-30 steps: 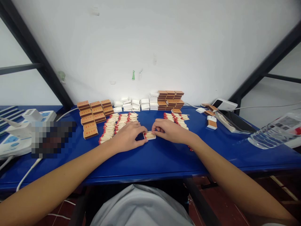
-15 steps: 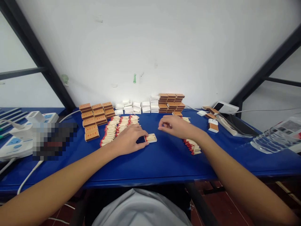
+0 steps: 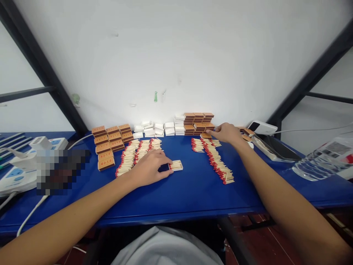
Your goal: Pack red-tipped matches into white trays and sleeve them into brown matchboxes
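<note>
My left hand (image 3: 153,164) grips the left end of a small white matchbox tray (image 3: 180,168) between thumb and fingers; red-headed matches (image 3: 175,165) lie inside it. At the back right, my right hand (image 3: 227,133) stretches its fingers to a brown matchbox sleeve (image 3: 205,135) in front of the stacked sleeves. Its fingertips are at the sleeve's right end; whether they grip it is unclear. Rows of loose matches (image 3: 217,158) lie below that hand. More match rows (image 3: 138,150) are behind my left hand, which partly covers them.
Filled-looking brown matchboxes (image 3: 106,147) are stacked at left. White trays (image 3: 158,129) and brown sleeves (image 3: 198,123) line the wall (image 3: 176,66). A power strip (image 3: 16,173) is at far left. A white device (image 3: 263,127) and a plastic-wrapped bottle (image 3: 322,162) stand at right.
My right hand has moved right and back, from above the right-hand matches to the brown sleeve, uncovering the match rows. My left hand stays at the tray. The view has shifted slightly.
</note>
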`<state>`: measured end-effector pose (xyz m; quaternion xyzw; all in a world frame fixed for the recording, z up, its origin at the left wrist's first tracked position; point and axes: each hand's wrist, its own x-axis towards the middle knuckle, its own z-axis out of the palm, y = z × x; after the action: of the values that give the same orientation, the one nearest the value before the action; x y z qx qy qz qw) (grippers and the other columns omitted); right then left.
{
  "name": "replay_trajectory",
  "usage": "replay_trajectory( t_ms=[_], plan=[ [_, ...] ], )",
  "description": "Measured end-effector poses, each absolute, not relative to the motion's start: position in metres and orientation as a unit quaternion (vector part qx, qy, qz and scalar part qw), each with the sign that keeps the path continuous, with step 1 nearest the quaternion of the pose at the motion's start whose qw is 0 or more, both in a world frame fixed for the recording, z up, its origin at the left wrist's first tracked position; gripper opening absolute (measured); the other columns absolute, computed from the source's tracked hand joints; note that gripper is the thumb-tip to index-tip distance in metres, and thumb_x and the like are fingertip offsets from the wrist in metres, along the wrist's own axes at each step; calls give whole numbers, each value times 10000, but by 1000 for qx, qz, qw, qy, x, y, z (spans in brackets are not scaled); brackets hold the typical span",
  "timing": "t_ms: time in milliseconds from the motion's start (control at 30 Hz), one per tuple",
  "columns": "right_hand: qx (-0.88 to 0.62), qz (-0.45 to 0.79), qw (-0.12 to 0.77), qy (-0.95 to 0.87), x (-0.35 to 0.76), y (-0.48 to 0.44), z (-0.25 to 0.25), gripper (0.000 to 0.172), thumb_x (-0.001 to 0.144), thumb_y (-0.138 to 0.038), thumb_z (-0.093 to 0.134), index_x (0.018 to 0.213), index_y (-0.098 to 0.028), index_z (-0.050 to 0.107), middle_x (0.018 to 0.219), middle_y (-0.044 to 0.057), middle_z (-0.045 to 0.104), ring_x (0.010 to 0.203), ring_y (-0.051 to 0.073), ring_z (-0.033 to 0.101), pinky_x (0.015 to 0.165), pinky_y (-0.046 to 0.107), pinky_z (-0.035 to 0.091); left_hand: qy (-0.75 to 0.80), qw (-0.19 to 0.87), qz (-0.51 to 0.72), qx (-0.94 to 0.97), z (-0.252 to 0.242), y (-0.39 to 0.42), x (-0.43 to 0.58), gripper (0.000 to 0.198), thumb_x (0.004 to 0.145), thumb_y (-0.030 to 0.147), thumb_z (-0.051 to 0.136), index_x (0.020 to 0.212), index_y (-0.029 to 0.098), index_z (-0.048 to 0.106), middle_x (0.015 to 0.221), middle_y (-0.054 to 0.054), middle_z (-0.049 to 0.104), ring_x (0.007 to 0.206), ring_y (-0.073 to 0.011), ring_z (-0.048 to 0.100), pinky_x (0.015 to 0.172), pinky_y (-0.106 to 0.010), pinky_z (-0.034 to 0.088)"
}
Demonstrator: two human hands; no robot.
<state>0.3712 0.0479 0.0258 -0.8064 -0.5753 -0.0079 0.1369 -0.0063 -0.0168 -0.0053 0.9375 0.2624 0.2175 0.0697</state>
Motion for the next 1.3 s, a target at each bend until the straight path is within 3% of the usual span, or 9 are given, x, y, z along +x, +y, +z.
replay_trajectory(
  t_ms=[133,300,433,633,767,833,1000,1133,1300],
  plan=[
    [-815,-10,93,-571,351,51,18,649,789,-789,649,859,-151,749,867,216,766,863,362,726,693,396,497,281,58,222,932,-7,-18,-7,338,964,382,721,1273,246,710,1039,-82,734,1021,-266,670,899,-416,556],
    [-816,-13,91,-571,346,54,18,546,797,-661,668,891,-130,754,862,210,765,835,354,729,676,392,497,294,65,222,928,-8,-18,-9,443,958,386,729,1374,262,644,1075,-71,732,1044,-268,661,948,-439,551],
    [-817,-67,104,-563,343,42,34,600,820,-679,625,952,-109,755,913,250,763,923,402,726,700,410,489,303,64,237,921,-8,-17,-9,474,949,358,736,1397,258,620,1092,-59,746,1072,-270,662,985,-454,538],
    [-731,16,135,-669,281,-5,56,526,829,-725,635,712,-216,698,728,119,735,720,311,692,612,374,431,335,46,258,905,-6,-13,-9,499,947,358,717,1419,251,595,1068,-54,766,1096,-283,666,987,-462,538],
    [-661,32,85,-745,245,-26,46,545,809,-738,700,659,-216,658,732,128,703,711,314,672,608,378,409,356,25,274,893,-6,-9,-11,508,939,362,718,1420,262,588,1074,-59,770,1119,-294,660,986,-468,535],
    [-639,27,79,-765,244,-29,41,563,839,-761,668,748,-206,695,813,145,712,764,325,671,630,386,418,358,23,273,893,-7,-9,-11,503,939,359,712,1417,268,587,1063,-55,772,1105,-293,666,984,-471,533],
    [-518,92,101,-844,266,-26,39,604,862,-628,743,1320,-239,684,1219,144,679,1038,327,649,785,399,490,354,18,270,895,-9,-9,-10,495,941,392,718,1404,262,600,1053,-56,771,1103,-297,663,986,-472,528],
    [-452,166,75,-873,274,-21,36,423,875,-449,768,1244,-248,714,1221,111,679,1108,311,616,892,415,482,350,23,270,897,-8,-10,-9,507,942,365,718,1414,234,590,1065,-63,781,1123,-300,660,1033,-491,506],
    [-467,173,122,-859,274,-17,33,409,883,-524,747,1166,-229,722,1125,96,709,983,272,617,805,372,456,362,28,295,884,-3,-12,-9,488,924,339,728,1384,248,593,1091,-43,784,1117,-288,654,1023,-476,506]
  ],
)
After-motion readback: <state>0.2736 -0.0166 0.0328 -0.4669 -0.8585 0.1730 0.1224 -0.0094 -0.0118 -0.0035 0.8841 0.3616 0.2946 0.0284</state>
